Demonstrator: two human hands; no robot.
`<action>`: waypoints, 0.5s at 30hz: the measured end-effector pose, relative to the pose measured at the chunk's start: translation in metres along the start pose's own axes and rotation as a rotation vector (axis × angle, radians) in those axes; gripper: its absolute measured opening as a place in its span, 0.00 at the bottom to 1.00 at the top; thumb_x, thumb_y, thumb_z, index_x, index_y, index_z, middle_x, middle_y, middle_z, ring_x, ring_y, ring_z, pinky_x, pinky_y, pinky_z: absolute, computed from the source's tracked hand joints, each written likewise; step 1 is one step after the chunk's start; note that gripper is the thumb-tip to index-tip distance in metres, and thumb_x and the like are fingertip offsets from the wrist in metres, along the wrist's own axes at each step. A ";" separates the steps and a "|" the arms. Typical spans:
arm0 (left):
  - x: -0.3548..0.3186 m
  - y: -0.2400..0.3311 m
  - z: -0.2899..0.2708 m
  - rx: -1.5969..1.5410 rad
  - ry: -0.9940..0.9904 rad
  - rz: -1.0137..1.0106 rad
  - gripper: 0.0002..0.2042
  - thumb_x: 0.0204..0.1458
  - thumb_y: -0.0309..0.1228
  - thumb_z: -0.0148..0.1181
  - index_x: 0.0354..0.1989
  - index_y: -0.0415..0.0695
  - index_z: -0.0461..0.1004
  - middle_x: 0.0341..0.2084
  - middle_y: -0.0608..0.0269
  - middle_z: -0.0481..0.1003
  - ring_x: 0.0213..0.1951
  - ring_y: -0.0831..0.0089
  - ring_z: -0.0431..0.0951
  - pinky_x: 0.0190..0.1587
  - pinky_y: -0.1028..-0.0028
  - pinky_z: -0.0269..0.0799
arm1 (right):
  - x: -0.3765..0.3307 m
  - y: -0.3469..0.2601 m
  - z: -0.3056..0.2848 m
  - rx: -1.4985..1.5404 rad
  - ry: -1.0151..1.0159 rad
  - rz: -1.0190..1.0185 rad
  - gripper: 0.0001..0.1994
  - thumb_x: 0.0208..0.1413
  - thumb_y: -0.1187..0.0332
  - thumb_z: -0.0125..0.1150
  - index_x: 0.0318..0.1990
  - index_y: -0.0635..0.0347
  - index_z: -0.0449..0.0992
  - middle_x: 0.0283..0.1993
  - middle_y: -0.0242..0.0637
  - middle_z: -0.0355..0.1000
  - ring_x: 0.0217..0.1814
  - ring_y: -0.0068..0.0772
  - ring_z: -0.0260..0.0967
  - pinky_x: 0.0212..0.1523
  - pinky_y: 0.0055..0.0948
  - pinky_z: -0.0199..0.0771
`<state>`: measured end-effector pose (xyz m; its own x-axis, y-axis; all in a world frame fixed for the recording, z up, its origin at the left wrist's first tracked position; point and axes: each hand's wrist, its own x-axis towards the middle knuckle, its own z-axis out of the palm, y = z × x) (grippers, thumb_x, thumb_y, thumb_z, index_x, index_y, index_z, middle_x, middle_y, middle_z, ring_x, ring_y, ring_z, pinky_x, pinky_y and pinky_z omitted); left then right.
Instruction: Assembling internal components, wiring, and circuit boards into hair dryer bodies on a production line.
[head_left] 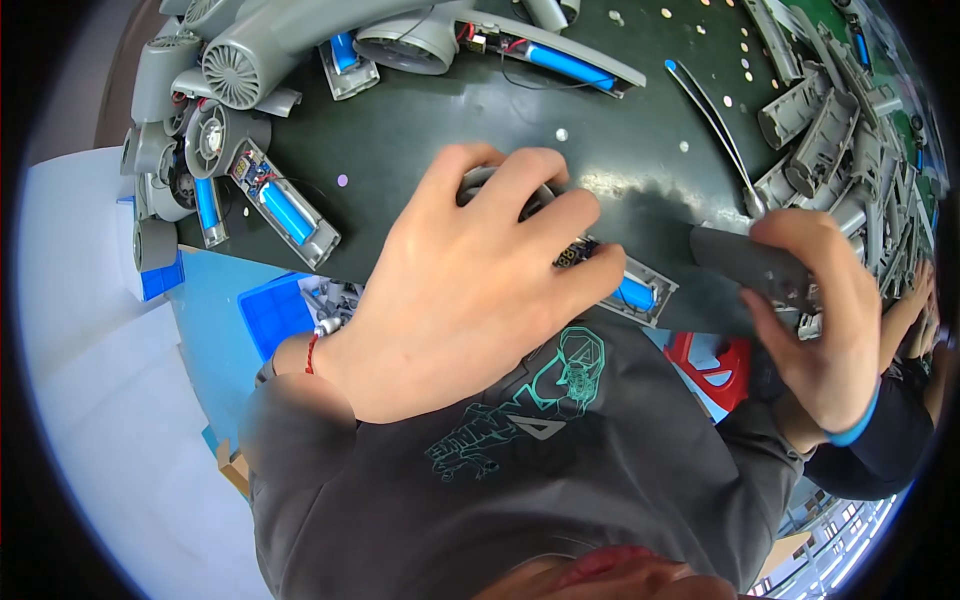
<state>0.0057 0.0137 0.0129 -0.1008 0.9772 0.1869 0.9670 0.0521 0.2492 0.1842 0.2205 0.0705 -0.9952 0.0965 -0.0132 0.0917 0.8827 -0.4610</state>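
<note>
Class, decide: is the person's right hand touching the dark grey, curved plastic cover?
Touching. The head view shows it: the right hand holds the cover by its right end, between thumb and fingers.

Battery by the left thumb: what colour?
The battery is blue, seen best in the head view.

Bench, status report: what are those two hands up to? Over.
Left hand over gray device, hiding much of it; blue cell showing. Right hand gripping dark gray shell piece. Tweezers lying close by the right hand.
</note>
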 end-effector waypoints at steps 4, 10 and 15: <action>0.004 -0.004 -0.001 -0.010 -0.051 0.021 0.13 0.41 0.34 0.70 0.38 0.58 0.81 0.43 0.72 0.77 0.53 0.65 0.73 0.54 0.58 0.67 | 0.012 0.016 0.031 0.303 -0.011 -0.042 0.25 0.37 0.83 0.65 0.49 0.63 0.77 0.42 0.37 0.78 0.44 0.39 0.70 0.48 0.30 0.70; -0.005 -0.006 0.006 -0.055 0.088 0.018 0.14 0.39 0.36 0.71 0.38 0.57 0.80 0.44 0.74 0.76 0.54 0.65 0.73 0.54 0.58 0.67 | 0.002 0.014 0.050 0.834 0.231 0.284 0.22 0.56 0.73 0.56 0.59 0.69 0.72 0.50 0.41 0.74 0.49 0.28 0.69 0.55 0.27 0.67; -0.003 -0.006 0.002 -0.030 0.019 0.053 0.17 0.38 0.37 0.71 0.40 0.58 0.80 0.44 0.73 0.76 0.53 0.66 0.74 0.53 0.59 0.67 | -0.002 -0.007 0.057 1.021 0.182 0.396 0.33 0.49 0.75 0.65 0.65 0.66 0.65 0.48 0.33 0.68 0.50 0.23 0.70 0.51 0.21 0.67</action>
<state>0.0011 0.0106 0.0085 -0.0542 0.9743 0.2188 0.9638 -0.0062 0.2664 0.1840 0.1876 0.0235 -0.8741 0.4280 -0.2299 0.2492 -0.0111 -0.9684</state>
